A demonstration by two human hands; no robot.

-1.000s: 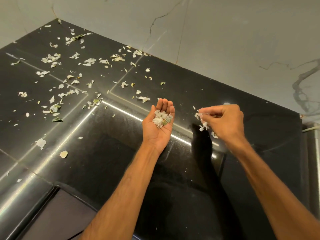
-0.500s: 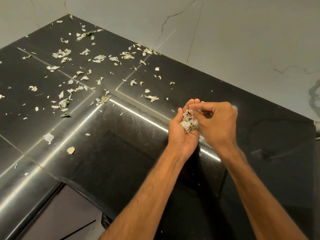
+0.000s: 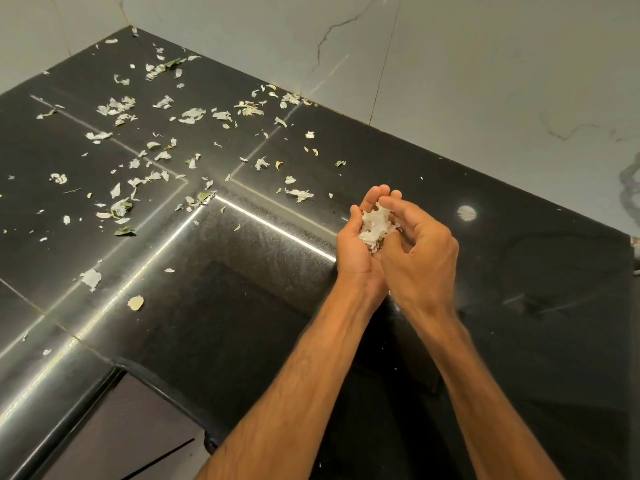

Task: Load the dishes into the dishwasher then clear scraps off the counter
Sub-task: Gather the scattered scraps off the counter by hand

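Note:
My left hand is cupped palm up above the black counter, holding a small heap of white and green scraps. My right hand presses against it from the right, its fingers curled over the heap. Many more scraps lie scattered over the counter's left and far parts, reaching into the corner by the wall. A larger pale piece and a yellowish one lie near the front left edge.
A pale marble wall borders the counter at the back and left. The counter's inner front edge drops to a dark cabinet front and floor at the lower left. A round light reflection shows right of my hands.
My right hand, which was picking scraps off the counter to the right, has come over to my left palm and dropped them there. Both hands now close together around the heap.

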